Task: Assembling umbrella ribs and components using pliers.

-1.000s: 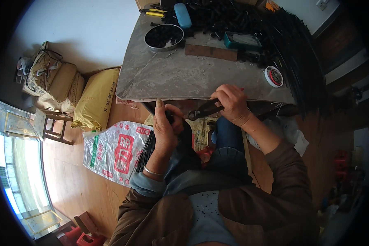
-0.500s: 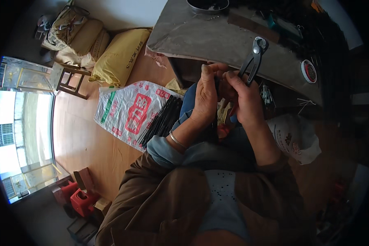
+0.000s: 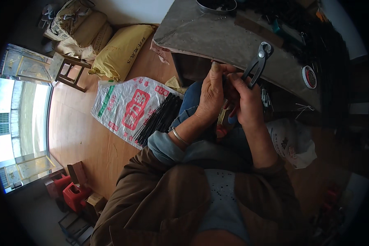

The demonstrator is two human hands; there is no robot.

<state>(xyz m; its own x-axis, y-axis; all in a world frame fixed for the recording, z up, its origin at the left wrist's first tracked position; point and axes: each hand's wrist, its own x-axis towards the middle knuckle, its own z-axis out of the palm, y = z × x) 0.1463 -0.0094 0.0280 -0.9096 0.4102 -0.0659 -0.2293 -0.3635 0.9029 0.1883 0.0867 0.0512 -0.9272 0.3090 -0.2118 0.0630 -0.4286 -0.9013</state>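
Note:
My right hand (image 3: 249, 100) is wrapped round a pair of dark-handled end-cutting pliers (image 3: 259, 61), whose steel jaws point up and away from me beside the table edge. Close against it, my left hand (image 3: 211, 92) has its thumb raised and fingers curled toward the right fingertips. Whatever the left fingers pinch is hidden or too small to make out. Both hands are above my lap, near the table's front edge. To the left of my knee, a bundle of thin black rods (image 3: 158, 119) rests on a white printed sack (image 3: 121, 108) on the floor.
The grey table (image 3: 192, 37) carries a metal bowl (image 3: 217, 5), a small round tin (image 3: 308, 77) and dark clutter. A yellow sack (image 3: 121, 51) and a wooden stool (image 3: 71, 69) stand at far left. A white plastic bag (image 3: 293, 141) lies right; red stools (image 3: 76, 197) are lower left.
Both hands stay close together and have shifted slightly right in view, the pliers with them. The surroundings have shifted a little as my head moved.

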